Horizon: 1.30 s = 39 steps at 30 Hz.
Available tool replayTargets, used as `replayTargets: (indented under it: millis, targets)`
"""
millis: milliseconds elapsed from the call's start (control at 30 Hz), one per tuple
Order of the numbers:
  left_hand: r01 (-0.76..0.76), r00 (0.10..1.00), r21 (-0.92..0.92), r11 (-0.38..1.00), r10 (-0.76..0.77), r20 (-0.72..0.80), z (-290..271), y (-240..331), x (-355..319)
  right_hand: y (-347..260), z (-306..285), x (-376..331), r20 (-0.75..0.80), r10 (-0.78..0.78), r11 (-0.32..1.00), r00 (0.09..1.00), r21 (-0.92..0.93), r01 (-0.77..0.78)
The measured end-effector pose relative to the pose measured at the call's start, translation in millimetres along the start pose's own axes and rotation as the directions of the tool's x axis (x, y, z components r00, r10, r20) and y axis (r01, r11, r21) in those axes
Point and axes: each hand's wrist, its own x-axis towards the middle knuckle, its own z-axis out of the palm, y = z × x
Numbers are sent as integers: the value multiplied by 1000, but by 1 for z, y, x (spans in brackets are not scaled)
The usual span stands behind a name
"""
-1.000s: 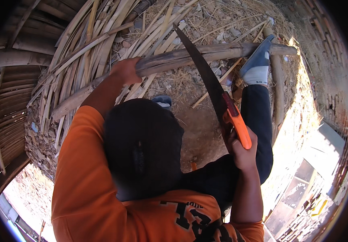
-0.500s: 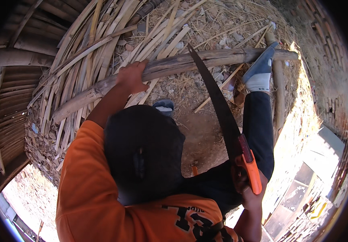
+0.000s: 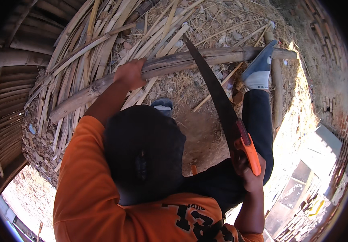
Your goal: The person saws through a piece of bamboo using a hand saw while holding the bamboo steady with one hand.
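A long bamboo pole (image 3: 198, 60) lies across the ground ahead of me. Its left part is gripped by my left hand (image 3: 130, 74), the fingers wrapped over the top. My right hand (image 3: 253, 174) is closed round the orange handle of a handsaw (image 3: 218, 97), low at the right. The saw's long dark blade slants up and left, crossing the pole near its middle; whether the teeth touch the bamboo I cannot tell. Toward the pole's right end, my foot in a blue-grey shoe (image 3: 264, 60) rests on it.
Split bamboo strips (image 3: 77, 64) are heaped at the left and behind the pole. Another pole (image 3: 277, 92) lies under its right end. Straw and debris litter the ground. A slatted bamboo wall (image 3: 8, 117) stands left, a brick wall (image 3: 331, 52) right.
My right hand has pushed the saw a little forward and up, away from my body. My left hand stays on the pole, and the pole has hardly shifted.
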Motion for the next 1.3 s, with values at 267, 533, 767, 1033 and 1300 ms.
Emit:
replayTargets:
  millis: [267, 533, 767, 1033, 1300]
  targets:
    - [3, 1000, -21, 1000, -3, 3, 1, 0, 7, 10, -11, 0, 76, -57, 998, 996, 33, 54]
    - [8, 1000, 5, 1000, -8, -24, 2, 3, 5, -14, -33, -36, -59, -59, 994, 997, -95, 53]
    - [-2, 998, 4, 1000, 2, -66, 11, 2, 0, 18, 29, 82, 88, -205, 979, 975, 7, 205]
    - [-3, 998, 18, 1000, 4, -67, 8, 2, -1, 25, 44, 122, 202, -193, 981, 960, 66, 183]
    - [27, 999, 2, 1000, -27, -34, 3, 6, -1, 22, 28, 81, 179, -217, 969, 960, -78, 234]
